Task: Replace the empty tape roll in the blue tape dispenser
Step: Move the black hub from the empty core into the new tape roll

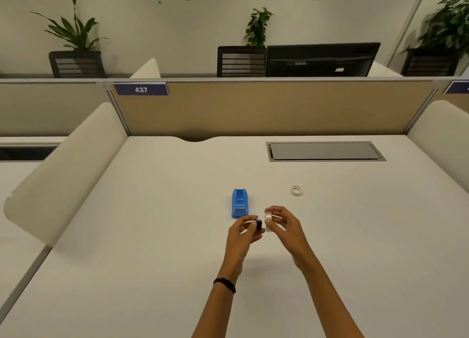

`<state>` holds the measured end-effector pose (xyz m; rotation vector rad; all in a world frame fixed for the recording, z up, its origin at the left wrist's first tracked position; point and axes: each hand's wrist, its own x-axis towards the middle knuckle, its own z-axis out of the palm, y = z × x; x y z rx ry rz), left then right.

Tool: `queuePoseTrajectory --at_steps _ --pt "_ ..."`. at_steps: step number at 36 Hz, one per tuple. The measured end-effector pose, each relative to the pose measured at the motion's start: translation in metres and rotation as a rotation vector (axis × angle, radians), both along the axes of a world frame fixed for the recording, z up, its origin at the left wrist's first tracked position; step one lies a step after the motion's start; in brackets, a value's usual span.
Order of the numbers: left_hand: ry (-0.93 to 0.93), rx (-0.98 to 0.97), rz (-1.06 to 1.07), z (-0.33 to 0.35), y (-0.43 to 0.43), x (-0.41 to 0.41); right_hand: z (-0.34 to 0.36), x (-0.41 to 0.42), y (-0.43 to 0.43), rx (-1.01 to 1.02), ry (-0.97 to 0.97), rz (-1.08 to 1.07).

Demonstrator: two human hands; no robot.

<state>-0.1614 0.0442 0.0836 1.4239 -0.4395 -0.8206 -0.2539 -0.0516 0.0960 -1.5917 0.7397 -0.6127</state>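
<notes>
The blue tape dispenser stands on the white desk, its roll bay showing no roll. Just in front of it, my left hand pinches a small black spindle between thumb and fingers. My right hand holds a whitish tape roll close to the spindle, a small gap between the two. Another thin whitish roll lies flat on the desk to the right of the dispenser.
A grey cable hatch is set into the desk at the back right. Cream side dividers flank the desk, and a tan partition closes the far edge. Plants and a monitor stand beyond it.
</notes>
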Motion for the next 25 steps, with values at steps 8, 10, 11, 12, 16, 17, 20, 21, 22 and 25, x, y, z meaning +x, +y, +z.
queuePoseTrajectory --at_steps 8,10,11,12,16,17,20,21,22,25 --pt "-0.04 -0.004 0.018 0.003 -0.002 0.004 0.002 0.005 -0.002 -0.007 0.005 0.026" --pt "-0.048 -0.003 0.031 0.004 -0.003 0.005 0.002 0.006 -0.002 -0.009 0.006 0.032" --pt "-0.049 -0.003 0.034 0.004 -0.004 0.006 0.002 0.007 -0.003 -0.01 0.009 0.035" --pt "-0.049 -0.004 0.034 0.004 -0.004 0.006 0.001 0.008 -0.003 -0.011 0.011 0.039" --pt "-0.042 -0.01 0.041 0.004 -0.006 0.007 0.001 0.011 -0.006 -0.01 0.023 0.054" --pt "-0.038 -0.013 0.048 0.004 -0.006 0.007 0.001 0.011 -0.006 -0.011 0.024 0.059" --pt "-0.028 -0.01 0.058 0.004 -0.007 0.009 0.002 0.012 -0.007 -0.009 0.025 0.078" --pt "-0.026 -0.005 0.06 0.004 -0.008 0.01 0.002 0.012 -0.008 -0.006 0.024 0.083" --pt "-0.027 -0.001 0.061 0.004 -0.009 0.01 0.002 0.013 -0.008 -0.004 0.025 0.087" --pt "-0.047 0.019 0.068 0.003 -0.011 0.013 0.003 0.015 -0.009 0.001 0.022 0.102"
